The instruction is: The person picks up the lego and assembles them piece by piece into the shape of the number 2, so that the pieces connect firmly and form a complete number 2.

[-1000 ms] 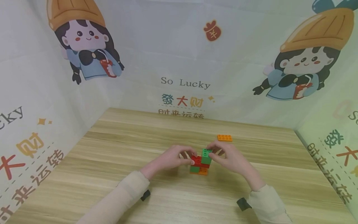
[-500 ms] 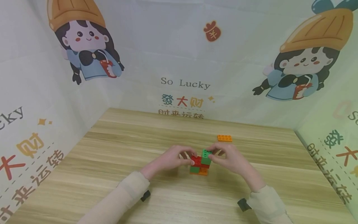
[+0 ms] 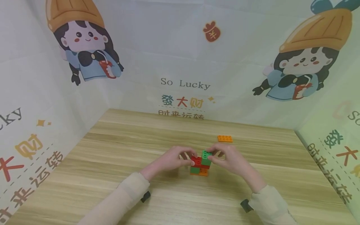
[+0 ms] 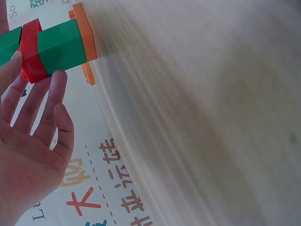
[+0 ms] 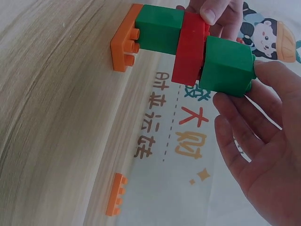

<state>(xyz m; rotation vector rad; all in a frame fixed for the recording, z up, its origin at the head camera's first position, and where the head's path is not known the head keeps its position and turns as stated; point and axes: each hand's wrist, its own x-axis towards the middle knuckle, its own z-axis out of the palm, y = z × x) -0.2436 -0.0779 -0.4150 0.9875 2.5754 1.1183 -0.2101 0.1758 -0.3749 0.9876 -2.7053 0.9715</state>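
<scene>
A small stack of toy building bricks stands on the table in the head view. At its bottom is a studded orange plate, with a lower green brick on one end. Across that brick lies a red plate brick, which overhangs the bare orange studs. On the overhanging end sits an upper green brick. My left hand pinches the red plate brick at its left end between thumb and fingers. From the other side my right hand holds the upper green brick between thumb and fingertips.
A loose orange plate brick lies behind my right hand on the wooden table. Printed cloth walls rise at the back and both sides. Dark pieces stick out at my cuffs.
Both hands keep their places at the stack, and the bricks stay put. The head view has shifted a little, so the scene sits slightly further left.
</scene>
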